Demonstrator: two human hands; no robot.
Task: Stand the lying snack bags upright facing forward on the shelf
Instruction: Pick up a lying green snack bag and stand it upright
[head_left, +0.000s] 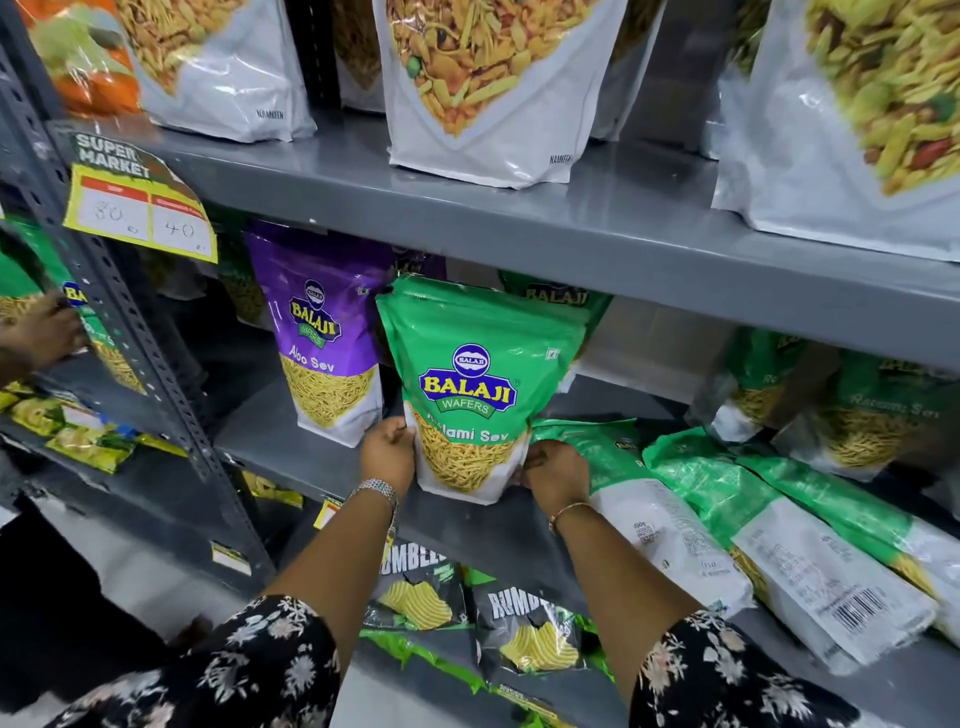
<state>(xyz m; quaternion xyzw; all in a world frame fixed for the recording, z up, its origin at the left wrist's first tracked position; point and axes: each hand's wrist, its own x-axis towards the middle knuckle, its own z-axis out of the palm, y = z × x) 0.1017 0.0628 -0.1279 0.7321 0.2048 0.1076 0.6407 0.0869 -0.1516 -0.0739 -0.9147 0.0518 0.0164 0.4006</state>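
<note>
A green Ratlami Sev bag (475, 384) stands upright, front label forward, near the front of the grey middle shelf (322, 467). My left hand (390, 453) grips its lower left corner and my right hand (555, 472) holds its lower right corner. Right of it, three green bags lie flat with their backs up: one (649, 514) beside my right hand, a second (789, 551) and a third (893, 525) farther right. A purple Aloo Sev bag (324, 343) stands upright to the left. More green bags (852, 410) stand in shadow at the back right.
The upper shelf (571, 208) carries large white namkeen pouches (483, 88). A yellow price tag (137, 208) hangs from its left end. A perforated grey upright (171, 395) divides off the left bay, where another person's hand (44, 332) holds a bag. Black chip bags (524, 629) lie on the lower shelf.
</note>
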